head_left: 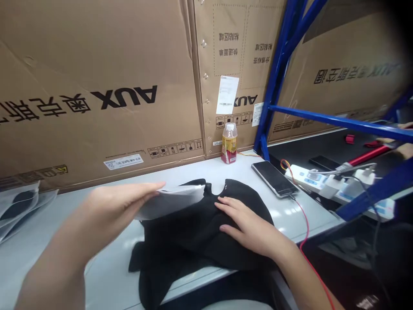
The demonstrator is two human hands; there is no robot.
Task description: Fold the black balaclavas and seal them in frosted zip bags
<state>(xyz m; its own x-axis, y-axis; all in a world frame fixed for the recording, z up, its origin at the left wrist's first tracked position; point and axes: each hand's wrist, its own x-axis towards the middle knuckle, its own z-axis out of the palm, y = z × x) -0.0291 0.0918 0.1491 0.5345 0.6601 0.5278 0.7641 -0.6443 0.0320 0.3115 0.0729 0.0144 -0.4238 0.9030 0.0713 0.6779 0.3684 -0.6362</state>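
A black fabric piece (190, 232) lies spread over the white table (109, 275), with part of it hanging over the front edge. My left hand (125, 202) pinches a thin stack of white sheets or bags (174, 200) above the left part of the fabric. Flat on the fabric's right part rests my right hand (241, 224), its fingers spread and nothing held.
Behind the table stand large cardboard boxes (97, 51). A bottle (229, 144), a phone (274, 178) on a red cable and a power strip (309, 178) are by the blue frame (338, 122). Clear bags (22, 206) lie at left; another person's hand (405, 150) shows far right.
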